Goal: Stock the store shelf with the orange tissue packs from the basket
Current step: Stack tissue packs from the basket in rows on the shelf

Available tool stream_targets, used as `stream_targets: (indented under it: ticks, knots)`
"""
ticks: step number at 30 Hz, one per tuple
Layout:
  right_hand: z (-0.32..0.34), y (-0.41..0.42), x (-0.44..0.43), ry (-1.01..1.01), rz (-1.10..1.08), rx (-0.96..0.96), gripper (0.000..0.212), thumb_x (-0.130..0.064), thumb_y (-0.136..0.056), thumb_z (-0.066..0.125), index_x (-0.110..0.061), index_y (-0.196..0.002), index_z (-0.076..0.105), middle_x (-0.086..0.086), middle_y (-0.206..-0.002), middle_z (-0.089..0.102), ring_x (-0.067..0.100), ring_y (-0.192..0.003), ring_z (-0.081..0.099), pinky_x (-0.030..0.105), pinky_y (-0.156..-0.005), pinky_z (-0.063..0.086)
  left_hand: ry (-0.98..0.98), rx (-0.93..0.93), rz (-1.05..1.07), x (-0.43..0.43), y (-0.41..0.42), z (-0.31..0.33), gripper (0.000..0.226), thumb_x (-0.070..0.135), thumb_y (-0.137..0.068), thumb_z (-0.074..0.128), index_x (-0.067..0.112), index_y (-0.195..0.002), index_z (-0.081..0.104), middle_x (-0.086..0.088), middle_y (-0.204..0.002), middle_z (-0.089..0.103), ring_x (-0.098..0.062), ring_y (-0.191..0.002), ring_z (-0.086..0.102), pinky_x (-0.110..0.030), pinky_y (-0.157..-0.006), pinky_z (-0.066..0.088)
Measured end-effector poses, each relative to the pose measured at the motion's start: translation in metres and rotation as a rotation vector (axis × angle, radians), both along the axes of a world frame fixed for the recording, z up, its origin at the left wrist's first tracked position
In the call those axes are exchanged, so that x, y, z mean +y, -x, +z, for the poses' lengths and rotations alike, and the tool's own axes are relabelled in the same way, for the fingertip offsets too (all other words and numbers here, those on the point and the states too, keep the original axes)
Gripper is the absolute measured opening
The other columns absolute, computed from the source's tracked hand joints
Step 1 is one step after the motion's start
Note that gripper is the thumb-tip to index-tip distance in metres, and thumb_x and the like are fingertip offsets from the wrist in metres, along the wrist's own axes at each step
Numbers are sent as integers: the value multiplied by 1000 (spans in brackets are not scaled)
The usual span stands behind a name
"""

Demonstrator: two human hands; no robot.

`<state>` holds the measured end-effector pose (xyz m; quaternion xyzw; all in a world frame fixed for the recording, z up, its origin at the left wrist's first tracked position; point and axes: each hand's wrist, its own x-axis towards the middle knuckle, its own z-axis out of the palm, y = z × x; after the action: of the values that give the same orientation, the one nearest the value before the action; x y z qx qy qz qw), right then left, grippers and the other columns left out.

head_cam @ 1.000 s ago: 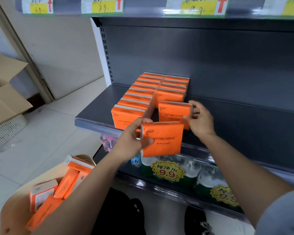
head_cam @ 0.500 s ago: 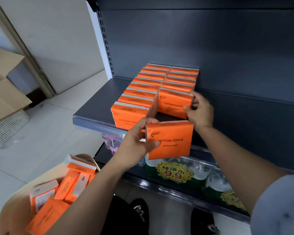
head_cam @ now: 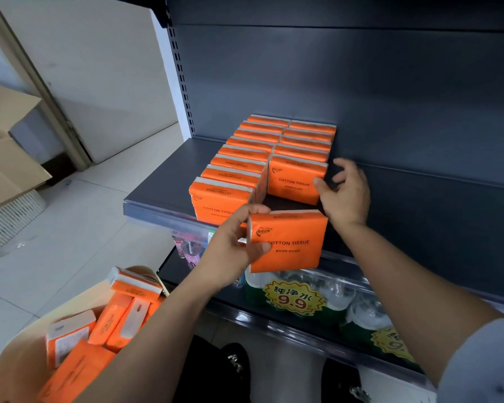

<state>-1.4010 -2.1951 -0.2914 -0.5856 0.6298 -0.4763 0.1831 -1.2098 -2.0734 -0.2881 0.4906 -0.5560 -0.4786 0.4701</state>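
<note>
Gripping hand: the left hand (head_cam: 236,242) clasps one orange tissue pack (head_cam: 288,242) by its left edge, thumb on the printed face, fingers over the top.
Held pack: upright, "COTTON TISSUE" facing out, just in front of the shelf (head_cam: 157,181), at its front lip, not on it.
Shelved packs: the left row (head_cam: 239,170) reaches the shelf's front lip; the right row (head_cam: 306,141) ends further back.
Right side: the right hand (head_cam: 346,196) is loosened, thumb tip on the front pack (head_cam: 294,180) of the right row, fingers spread and blurred.
Supply: the basket (head_cam: 9,359) below the shelf's left end holds jumbled packs (head_cam: 111,321).
Change: a second ago the front pack stood apart from its row, pinched; now it sits against it.
</note>
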Motion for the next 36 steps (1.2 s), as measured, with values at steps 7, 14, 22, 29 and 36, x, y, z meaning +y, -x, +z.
stream_targets:
  ticks: [7,14,22,29,36]
  knots:
    - [31,22,48,-429,704,-269,33,-45,-75,75,-27,-102,70,0,-107,67,18,-100,64,34,-77,53,54,63,8,-6,0,8,49,-10,-81,65,29,-108,55,0,-94,60,-18,-92,60,-29,-70,57]
    - [38,29,58,-313,699,-183,37,-5,-73,79,-25,-101,67,-4,-110,69,18,-106,62,32,-91,51,337,-505,172,-1,2,15,57,1,-81,67,32,-126,50,6,-123,49,-12,-107,50,-15,-81,48]
    - [27,32,41,-167,384,-191,38,-7,-77,78,-19,-111,65,-2,-105,68,6,-93,60,15,-74,45,453,-1412,320,-17,-10,15,67,14,-75,74,14,-137,48,-9,-148,41,-28,-138,35,-46,-108,31]
    - [7,19,18,-125,264,-75,41,-11,-77,78,-23,-108,53,5,-101,63,18,-95,59,25,-79,48,256,-1485,249,-23,-16,9,75,30,-93,54,19,-152,10,1,-161,7,-17,-148,5,-43,-118,5]
    - [-4,3,4,-5,160,58,42,-15,-73,81,-16,-111,62,4,-110,56,20,-96,60,38,-89,51,290,-1455,248,-27,-19,3,77,28,-91,60,19,-152,14,1,-160,12,-19,-148,7,-43,-118,9]
